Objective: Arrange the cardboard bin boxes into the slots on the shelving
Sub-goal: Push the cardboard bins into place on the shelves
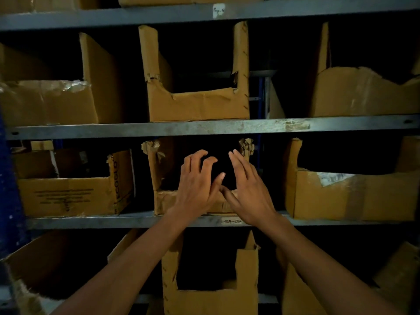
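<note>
Cardboard, brown and torn: open-front bin box (164, 201) sits in the middle slot of the grey metal shelf (91, 220), left hand (196, 189) loosely curled, right hand (250, 193) spread flat at its low front wall, neither gripping; risk: pushing that crumpled wall may buckle it.

two hands (196, 189) (251, 192), six boxes (52, 105) (197, 105) (363, 96) (68, 196) (163, 201) (341, 201) on two middle shelves (136, 129) (113, 221)

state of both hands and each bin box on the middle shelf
left hand: fingers loosely curled, holding nothing
right hand: fingers straight, holding nothing
centre bin box: upright in its slot, top corners torn
printed bin box: upright in left slot
right bin box: upright in right slot, front edge ragged
</note>
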